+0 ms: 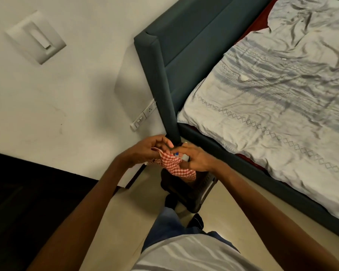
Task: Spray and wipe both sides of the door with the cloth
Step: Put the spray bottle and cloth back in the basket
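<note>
A red-and-white checked cloth hangs bunched between both hands at the middle of the view. My left hand pinches its upper left edge with curled fingers. My right hand grips the cloth's right side; a small white and blue object peeks out between the two hands, too hidden to name. A dark door panel fills the lower left corner, apart from both hands.
A dark green bed frame with a rumpled pale sheet fills the right side. A black stool or basket stands on the beige floor under my hands. The white wall carries a switch plate and a socket strip.
</note>
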{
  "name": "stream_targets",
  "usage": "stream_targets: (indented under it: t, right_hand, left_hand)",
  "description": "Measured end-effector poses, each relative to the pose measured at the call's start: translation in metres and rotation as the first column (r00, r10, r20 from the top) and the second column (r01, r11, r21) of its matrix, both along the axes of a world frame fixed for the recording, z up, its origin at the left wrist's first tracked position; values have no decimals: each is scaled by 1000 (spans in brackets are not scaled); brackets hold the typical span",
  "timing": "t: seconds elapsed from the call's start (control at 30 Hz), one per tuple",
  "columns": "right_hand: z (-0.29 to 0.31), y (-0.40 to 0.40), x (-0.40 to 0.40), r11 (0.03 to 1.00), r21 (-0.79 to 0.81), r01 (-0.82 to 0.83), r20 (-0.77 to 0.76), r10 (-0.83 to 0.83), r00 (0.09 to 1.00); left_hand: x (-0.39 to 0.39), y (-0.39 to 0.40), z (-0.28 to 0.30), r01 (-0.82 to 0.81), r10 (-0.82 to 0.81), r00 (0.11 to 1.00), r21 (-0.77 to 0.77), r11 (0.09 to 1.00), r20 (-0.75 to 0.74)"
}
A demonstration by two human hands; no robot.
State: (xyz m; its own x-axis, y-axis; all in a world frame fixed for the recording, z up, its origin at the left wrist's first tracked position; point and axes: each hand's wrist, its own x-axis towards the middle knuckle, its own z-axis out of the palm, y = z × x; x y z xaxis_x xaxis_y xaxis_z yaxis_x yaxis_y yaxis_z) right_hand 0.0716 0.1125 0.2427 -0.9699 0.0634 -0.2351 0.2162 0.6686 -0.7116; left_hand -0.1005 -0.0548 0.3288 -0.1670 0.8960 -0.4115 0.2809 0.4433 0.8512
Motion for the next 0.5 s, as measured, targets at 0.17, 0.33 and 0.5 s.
stream_targets:
  t: [0.17,0.33,0.5]
  right_hand:
    - [6,16,0,998,70,0,36,-3,999]
    - [3,21,7,962,267,47,-37,-39,999]
    - [2,27,13,897,393,201,-74,-187,980]
  left_hand:
    - [-8,-16,-7,-27,29,974,12,1000,-224]
    - [-12,-25,-32,-103,69,875,-45,994,-479]
    - [-24,-35,-53,-270,222,828,-19,963,-514]
